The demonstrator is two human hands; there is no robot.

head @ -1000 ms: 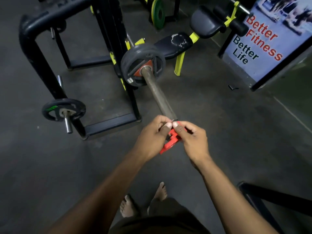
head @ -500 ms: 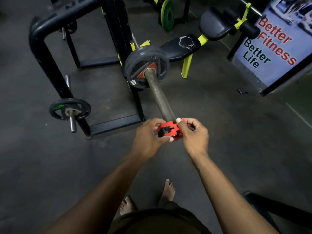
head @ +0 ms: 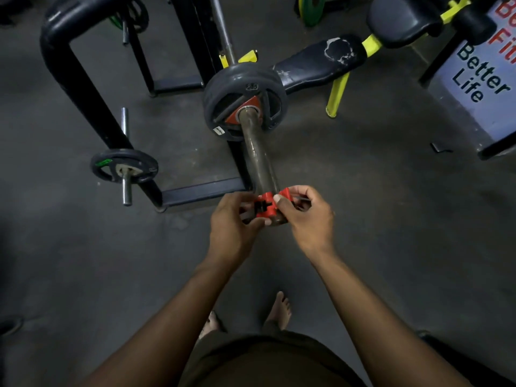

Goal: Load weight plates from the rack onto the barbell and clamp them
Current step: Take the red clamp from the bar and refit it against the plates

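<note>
The barbell sleeve [head: 259, 157] points toward me, with a black weight plate [head: 244, 100] pushed far up it. A red clamp collar [head: 269, 206] sits around the sleeve's near end. My left hand [head: 233, 230] grips the collar from the left, and my right hand [head: 307, 216] pinches it from the right, thumb on top. My fingers hide the collar's underside.
A black rack frame [head: 75, 79] stands to the left, with a small plate [head: 124, 169] on its lower peg. A black bench with yellow legs [head: 321, 62] lies behind. A green plate [head: 311, 8] stands at the top. A banner [head: 480, 79] is at the right. My bare feet are below.
The red collar has turned square to the bar and gone onto the sleeve's end. Both hands rose slightly with it. My head moved closer and looks more steeply down.
</note>
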